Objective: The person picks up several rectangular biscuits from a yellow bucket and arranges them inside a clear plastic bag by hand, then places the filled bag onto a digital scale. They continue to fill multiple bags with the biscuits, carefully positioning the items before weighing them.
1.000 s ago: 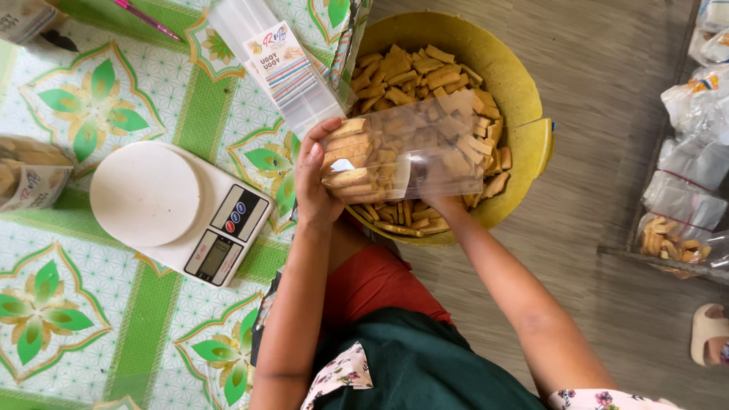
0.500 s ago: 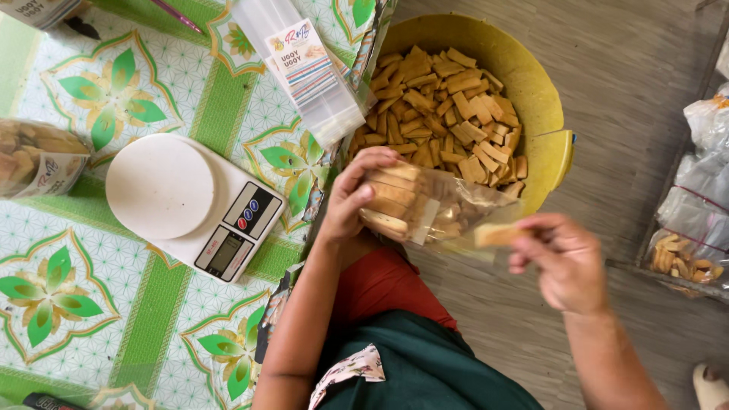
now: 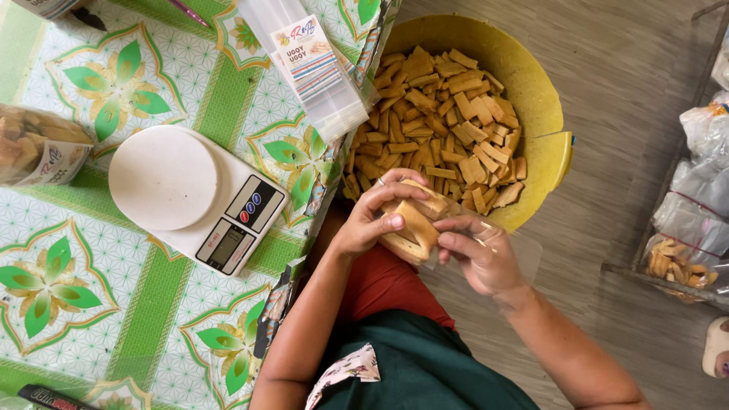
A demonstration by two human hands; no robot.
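My left hand (image 3: 372,220) and right hand (image 3: 482,254) both grip a clear bag (image 3: 425,220) of tan biscuits, fingers clenched on it, just below the basin (image 3: 531,99) rim. Basin is yellow, full of loose biscuits (image 3: 433,114). On the table (image 3: 91,304): white scale (image 3: 194,197), stack of empty bags (image 3: 315,64), one filled pack (image 3: 38,144) at left edge.

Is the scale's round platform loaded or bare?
Bare. The white kitchen scale on the patterned tablecloth has nothing on its round platform; both hands are off to its right, holding a clear bag of biscuit sticks.
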